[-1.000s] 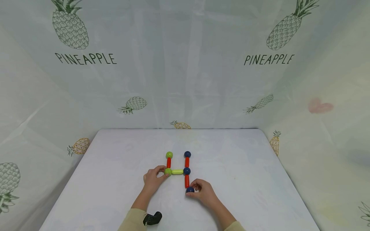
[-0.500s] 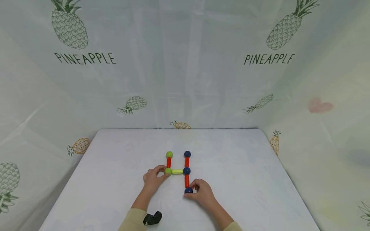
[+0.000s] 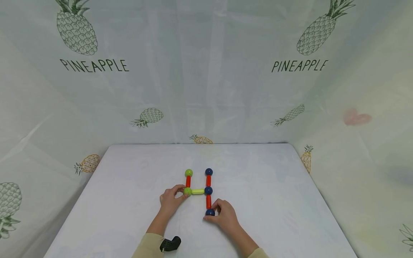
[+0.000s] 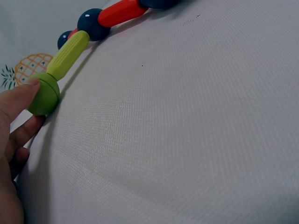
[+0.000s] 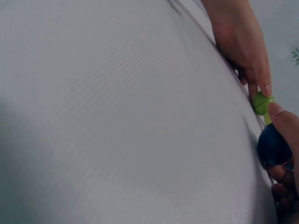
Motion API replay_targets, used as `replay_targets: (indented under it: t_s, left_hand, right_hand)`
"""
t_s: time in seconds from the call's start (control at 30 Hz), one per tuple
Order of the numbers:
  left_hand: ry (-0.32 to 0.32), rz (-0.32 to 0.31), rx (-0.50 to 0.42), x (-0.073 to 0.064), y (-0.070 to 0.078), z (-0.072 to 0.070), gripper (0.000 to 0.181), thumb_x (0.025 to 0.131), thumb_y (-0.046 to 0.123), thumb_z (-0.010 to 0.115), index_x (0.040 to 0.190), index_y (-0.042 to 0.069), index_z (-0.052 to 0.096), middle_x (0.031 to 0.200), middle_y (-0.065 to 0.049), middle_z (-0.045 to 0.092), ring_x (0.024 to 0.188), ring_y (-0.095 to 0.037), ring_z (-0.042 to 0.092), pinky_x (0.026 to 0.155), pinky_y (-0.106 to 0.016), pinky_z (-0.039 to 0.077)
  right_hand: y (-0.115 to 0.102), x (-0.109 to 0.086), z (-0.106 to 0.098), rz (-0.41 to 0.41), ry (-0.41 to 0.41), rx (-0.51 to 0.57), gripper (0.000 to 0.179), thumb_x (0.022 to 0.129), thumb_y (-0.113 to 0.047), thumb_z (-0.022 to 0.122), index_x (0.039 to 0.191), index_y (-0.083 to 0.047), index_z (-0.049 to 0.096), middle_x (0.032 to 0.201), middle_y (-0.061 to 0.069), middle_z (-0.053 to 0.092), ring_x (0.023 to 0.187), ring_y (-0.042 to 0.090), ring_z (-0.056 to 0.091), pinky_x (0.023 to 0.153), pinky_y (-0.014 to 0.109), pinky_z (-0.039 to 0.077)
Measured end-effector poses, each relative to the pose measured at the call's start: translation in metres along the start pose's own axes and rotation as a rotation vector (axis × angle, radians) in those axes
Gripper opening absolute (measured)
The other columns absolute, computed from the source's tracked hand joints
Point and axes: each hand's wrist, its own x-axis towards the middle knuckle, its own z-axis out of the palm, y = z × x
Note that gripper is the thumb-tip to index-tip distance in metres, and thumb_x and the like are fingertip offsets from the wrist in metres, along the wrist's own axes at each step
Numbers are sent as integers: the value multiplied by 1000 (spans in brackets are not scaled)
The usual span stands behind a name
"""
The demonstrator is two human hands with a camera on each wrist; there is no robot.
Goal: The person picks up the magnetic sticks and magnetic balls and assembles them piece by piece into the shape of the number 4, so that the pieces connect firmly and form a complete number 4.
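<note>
A flat figure of balls and rods lies mid-table, shaped like a 4. My left hand (image 3: 171, 200) pinches the lower green ball (image 4: 46, 95) between thumb and fingers. From that ball a red rod (image 3: 188, 181) runs back to another green ball (image 3: 188, 172), and a yellow-green rod (image 3: 198, 191) runs right to the middle blue ball (image 3: 208, 190). A second red rod (image 3: 208, 181) links this to the far blue ball (image 3: 209, 172). A third red rod (image 3: 208, 201) comes toward me, its near end at the front blue ball (image 5: 273, 145), which my right hand (image 3: 226, 216) pinches.
The white table (image 3: 274, 200) reaches back to a hanging cloth (image 3: 203, 89) printed with pineapples, which also covers both sides. A black strap piece (image 3: 170, 244) sits at my left wrist beside the beige sleeve (image 3: 147, 245).
My right hand has shifted slightly left with the front blue ball, which now lines up with the end of the near red rod. My left hand has stayed in place.
</note>
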Motion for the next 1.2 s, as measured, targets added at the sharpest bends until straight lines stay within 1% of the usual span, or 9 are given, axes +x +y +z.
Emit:
replay_targets:
  t_s: [0.23, 0.4, 0.63, 0.77, 0.9, 1.0, 1.2]
  left_hand:
    - [-5, -10, -4, 0, 0, 0, 31, 83, 27, 78, 111, 18, 68, 96, 7, 68, 96, -22, 53, 91, -52, 26]
    - [-2, -7, -2, 0, 2, -1, 30, 84, 26, 78, 111, 17, 68, 96, 7, 68, 97, -23, 53, 91, -52, 27]
    - [10, 10, 2, 0, 1, 0, 30, 83, 26, 78, 110, 17, 68, 95, 6, 68, 95, -23, 54, 89, -52, 27]
    - [1, 2, 4, 1, 0, 0, 29, 83, 27, 78, 109, 17, 68, 95, 7, 68, 94, -22, 53, 89, -52, 27]
    - [-14, -12, -2, 1, 0, 0, 30, 84, 27, 77, 111, 18, 67, 96, 7, 68, 95, -22, 53, 91, -52, 27]
    - [-11, -5, -4, 1, 0, 0, 30, 84, 28, 77, 111, 17, 67, 96, 6, 68, 95, -23, 53, 90, -53, 27]
    - [-8, -15, -6, 1, -1, 1, 29, 84, 27, 78, 110, 19, 67, 96, 7, 68, 96, -22, 53, 91, -52, 26]
  right_hand:
    - [3, 1, 1, -35, 19, -11, 43, 64, -41, 90, 86, -19, 60, 76, -10, 50, 71, 9, 45, 62, 23, 41]
    - [3, 2, 0, -47, 13, -14, 44, 65, -41, 90, 90, -18, 61, 78, -10, 51, 72, 9, 46, 63, 24, 43]
    - [-1, 2, -1, -15, -24, -17, 48, 65, -40, 90, 97, -19, 61, 82, -10, 52, 75, 11, 47, 64, 23, 44]
    - [-3, 3, -2, 6, -48, -6, 49, 66, -39, 90, 101, -20, 61, 83, -11, 53, 76, 12, 48, 65, 23, 45]
    - [-4, 4, -3, -10, -62, -14, 51, 67, -38, 89, 106, -19, 62, 85, -12, 53, 77, 11, 48, 66, 24, 45]
    - [-5, 4, -4, -28, -80, -31, 53, 68, -37, 89, 111, -20, 62, 86, -12, 53, 78, 11, 48, 66, 24, 45]
    - [-9, 6, -6, -30, -139, -71, 52, 71, -36, 87, 115, -22, 63, 88, -11, 52, 80, 12, 48, 66, 26, 45]
